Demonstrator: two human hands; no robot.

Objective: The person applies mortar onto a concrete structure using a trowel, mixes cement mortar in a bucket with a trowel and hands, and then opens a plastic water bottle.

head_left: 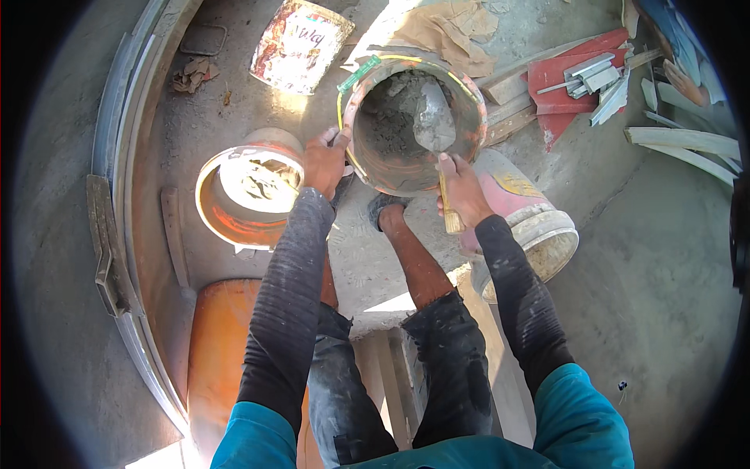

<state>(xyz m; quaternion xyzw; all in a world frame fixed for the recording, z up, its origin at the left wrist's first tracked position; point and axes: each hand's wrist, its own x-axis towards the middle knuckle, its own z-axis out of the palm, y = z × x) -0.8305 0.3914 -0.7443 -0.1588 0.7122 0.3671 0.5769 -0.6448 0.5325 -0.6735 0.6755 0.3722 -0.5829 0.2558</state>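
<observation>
My left hand [324,162] is closed on the left rim of a bucket [371,156], beside its yellow handle with a green grip [358,74]. My right hand [461,187] is wrapped round the wooden handle [452,220] of a trowel, whose blade [431,117] is inside the bucket, smeared with grey mix. Dark, lumpy grey material [387,105] lies in the bucket. A pink bucket [504,187] lies on its side at the right. To the left stand orange-stained buckets [211,213], nested, with some pale material inside.
Curved boards and metal strips [137,258] run along the left, beside an orange container [219,336]. At the top are a stained pail [297,47] and crumpled brown paper [449,35]. Red and metal scraps [555,86] and white strips [664,141] lie upper right, near another person's hand [683,82].
</observation>
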